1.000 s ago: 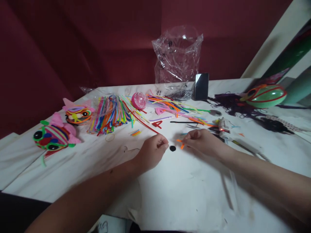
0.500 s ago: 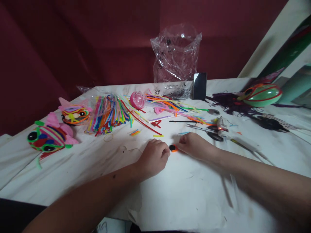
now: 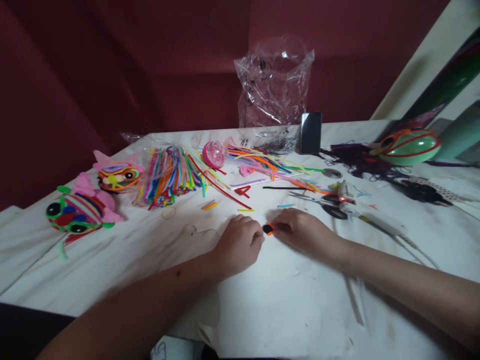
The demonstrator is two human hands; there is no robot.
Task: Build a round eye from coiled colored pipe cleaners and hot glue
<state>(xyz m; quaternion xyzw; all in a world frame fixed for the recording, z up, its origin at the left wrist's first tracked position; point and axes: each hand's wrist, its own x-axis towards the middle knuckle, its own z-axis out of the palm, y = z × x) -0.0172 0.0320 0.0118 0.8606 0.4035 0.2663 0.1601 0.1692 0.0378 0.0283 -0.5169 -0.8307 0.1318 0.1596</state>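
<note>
Between my two hands, low over the white table (image 3: 285, 305), is a small black disc with an orange rim (image 3: 267, 229), like the eyes on the finished fish. My right hand (image 3: 300, 231) has its thumb and fingers pinched on the orange edge. My left hand (image 3: 240, 245) is closed at the disc's left side, its fingertips touching or almost touching it; what they hold is hidden. Just beyond lie a short yellow pipe cleaner piece (image 3: 245, 210) and a blue piece (image 3: 286, 205).
Scissors (image 3: 318, 201) and a white glue gun (image 3: 348, 197) with a red light lie right. Bundled pipe cleaners (image 3: 168, 175), a pink ball (image 3: 214, 154) and a phone (image 3: 311, 132) are behind. Colourful fish (image 3: 80, 207) sit left; a green balloon-shaped piece (image 3: 408, 147) is far right.
My right hand has moved slightly left and its fingers now reach the disc's orange edge. My left hand stays nearly where it was. The view has shifted a little.
</note>
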